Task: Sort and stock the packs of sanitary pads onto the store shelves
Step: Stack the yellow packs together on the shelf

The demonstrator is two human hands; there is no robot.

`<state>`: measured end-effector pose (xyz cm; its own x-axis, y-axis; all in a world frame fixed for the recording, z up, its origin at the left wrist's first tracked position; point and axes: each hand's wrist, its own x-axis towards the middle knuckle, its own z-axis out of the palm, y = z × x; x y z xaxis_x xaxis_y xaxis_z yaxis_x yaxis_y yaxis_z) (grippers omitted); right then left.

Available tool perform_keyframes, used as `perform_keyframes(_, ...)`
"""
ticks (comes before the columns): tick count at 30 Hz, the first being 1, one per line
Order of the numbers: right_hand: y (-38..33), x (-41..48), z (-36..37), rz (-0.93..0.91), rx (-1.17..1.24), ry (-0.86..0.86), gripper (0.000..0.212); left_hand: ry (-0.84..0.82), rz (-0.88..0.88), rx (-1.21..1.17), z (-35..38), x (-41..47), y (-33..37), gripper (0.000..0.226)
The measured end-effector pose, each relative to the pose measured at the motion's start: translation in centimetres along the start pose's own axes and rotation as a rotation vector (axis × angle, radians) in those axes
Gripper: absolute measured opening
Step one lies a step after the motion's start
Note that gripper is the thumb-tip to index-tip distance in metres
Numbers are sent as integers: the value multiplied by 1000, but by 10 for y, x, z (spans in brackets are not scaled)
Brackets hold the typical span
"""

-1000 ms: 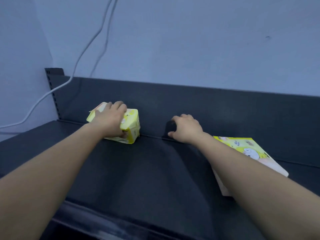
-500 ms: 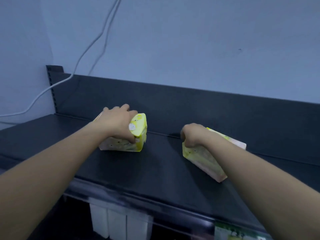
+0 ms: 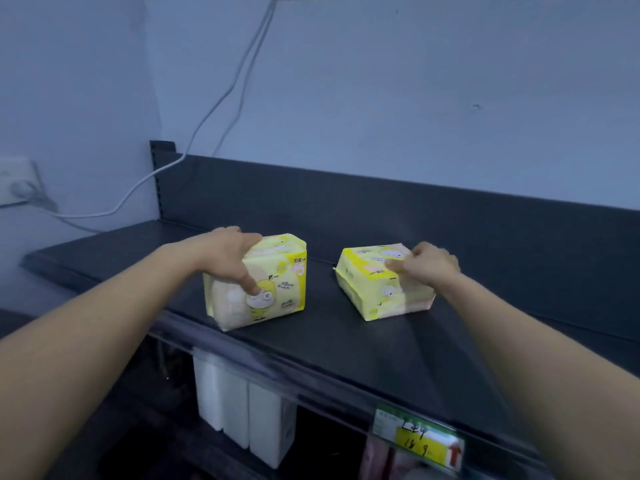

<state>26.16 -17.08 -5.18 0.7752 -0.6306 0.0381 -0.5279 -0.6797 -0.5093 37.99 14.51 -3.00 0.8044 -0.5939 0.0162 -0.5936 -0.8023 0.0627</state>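
Observation:
Two yellow packs of sanitary pads sit on the dark top shelf (image 3: 346, 344). The left pack (image 3: 273, 289) stands upright near the shelf's front edge, printed face toward me. My left hand (image 3: 228, 254) grips it from above, thumb pressed on its front. The right pack (image 3: 374, 289) lies tilted a little further back. My right hand (image 3: 429, 265) holds its top right end with curled fingers. A gap of bare shelf separates the two packs.
A dark back panel (image 3: 450, 216) rises behind the shelf. White cables (image 3: 221, 98) hang down the wall to a socket (image 3: 17, 181) at left. Below, white packs (image 3: 242, 407) stand on a lower shelf, and a green-yellow price tag (image 3: 422, 438) sits on the shelf's front rail.
Both packs have been pulled from the back panel toward the shelf's front edge. The left pack now stands upright, face forward. The right pack was taken hold of and turned.

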Motion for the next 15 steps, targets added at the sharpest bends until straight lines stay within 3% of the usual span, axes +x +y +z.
perform_keyframes(2,-5,-1,-1,43,180,-73,73,56,-17,-58,1,-11,-1,71)
perform_keyframes(3,-10,-7,-3,45,282,-158,60,98,-24,-74,3,-16,-2,69)
perform_keyframes(6,-22,-16,-1,46,357,-355,34,237,-39,-138,7,-29,-2,74)
perform_keyframes(9,-36,-22,13,55,421,-425,53,338,-90,-254,2,-43,-6,76)
perform_keyframes(12,-57,-29,22,44,477,-351,48,351,-137,-322,-7,-63,-11,70)
perform_keyframes(15,-87,-31,36,-36,544,-303,91,356,-214,-358,-16,-90,-21,76)
